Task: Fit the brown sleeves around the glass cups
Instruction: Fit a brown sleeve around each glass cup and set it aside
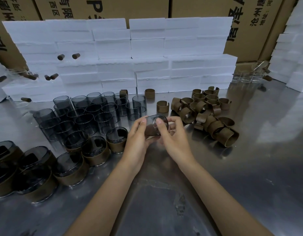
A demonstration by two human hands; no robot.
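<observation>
1. Steel tabletop (249,167) fills the lower frame, backed by stacked white foam blocks (147,48) and cardboard boxes (258,23) along the top.
2. Left hand (138,138) and right hand (172,138) meet at frame centre, both curled round one glass cup (156,120), held tilted above the tabletop.
3. Brown sleeve (151,131) sits round the lower part of that cup, both thumbs pressing on the near side.
4. Loose sleeves pile (207,114) lies right of the hands; a few single sleeves stand apart at upper centre.
5. Bare cups (89,114) stand clustered upper left of the hands.
6. Sleeved cups (70,166) stand in a row running to the lower left edge.
7. Clear glasses (247,77) stand at the far right by the foam.
</observation>
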